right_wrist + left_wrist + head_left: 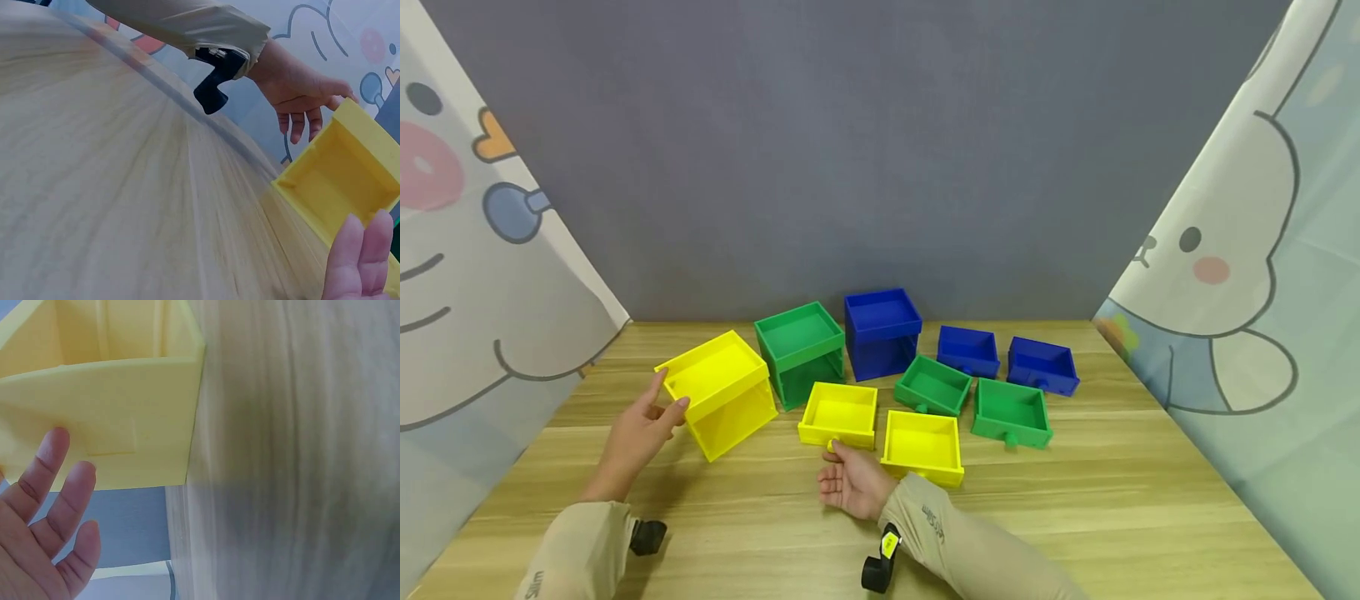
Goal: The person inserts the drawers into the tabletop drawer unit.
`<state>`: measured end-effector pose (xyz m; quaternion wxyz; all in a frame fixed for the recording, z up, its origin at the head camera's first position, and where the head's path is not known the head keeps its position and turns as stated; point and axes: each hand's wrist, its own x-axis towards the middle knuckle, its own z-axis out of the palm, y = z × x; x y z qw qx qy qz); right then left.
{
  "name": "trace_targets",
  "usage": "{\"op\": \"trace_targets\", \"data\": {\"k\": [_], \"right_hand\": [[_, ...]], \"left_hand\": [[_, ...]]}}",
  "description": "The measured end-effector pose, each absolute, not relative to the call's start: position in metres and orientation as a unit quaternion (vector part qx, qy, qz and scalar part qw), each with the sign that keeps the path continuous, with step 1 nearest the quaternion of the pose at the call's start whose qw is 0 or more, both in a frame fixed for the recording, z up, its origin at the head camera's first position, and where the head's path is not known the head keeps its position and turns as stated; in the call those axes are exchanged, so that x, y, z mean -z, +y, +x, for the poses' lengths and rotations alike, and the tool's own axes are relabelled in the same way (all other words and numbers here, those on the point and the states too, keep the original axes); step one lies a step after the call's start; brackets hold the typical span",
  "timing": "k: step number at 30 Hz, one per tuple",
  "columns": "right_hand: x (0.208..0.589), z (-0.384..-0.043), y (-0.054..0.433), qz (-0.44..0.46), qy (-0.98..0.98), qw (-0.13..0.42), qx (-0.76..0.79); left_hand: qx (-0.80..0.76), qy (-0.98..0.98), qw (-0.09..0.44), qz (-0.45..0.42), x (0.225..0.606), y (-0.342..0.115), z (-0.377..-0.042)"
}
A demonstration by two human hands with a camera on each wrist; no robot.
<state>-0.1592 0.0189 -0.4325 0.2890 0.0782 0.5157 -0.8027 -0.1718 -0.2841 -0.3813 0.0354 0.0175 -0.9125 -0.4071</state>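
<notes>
A yellow cabinet frame (718,379) with a shallow tray top and an open front stands at the left, turned at an angle. My left hand (638,429) touches its left side, thumb and index finger spread near the top corners. In the left wrist view, the other fingers (70,497) are fairly straight beside the yellow wall. With thumb and index finger, my right hand (859,479) pinches the knob of a yellow drawer (838,412) in the middle of the table. A second yellow drawer (922,442) sits just right of it.
Behind stand a green cabinet frame (801,342) and a blue cabinet frame (882,321). To the right lie two green drawers (1011,408) and two blue drawers (1042,364). A grey curtain (880,158) closes off the wooden table (1112,517) at the back.
</notes>
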Motion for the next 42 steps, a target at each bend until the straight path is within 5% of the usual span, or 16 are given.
{"op": "trace_targets", "data": {"k": [19,42], "right_hand": [[0.434,-0.152,0.01,0.099,0.554,0.247,0.788],[0.414,-0.145,0.013,0.015,0.682,0.289,0.671]], "left_hand": [[0.406,-0.913,-0.02,0.034,0.379,-0.289,-0.172],[0.401,-0.915,-0.023,0.04,0.384,-0.285,-0.172]]}}
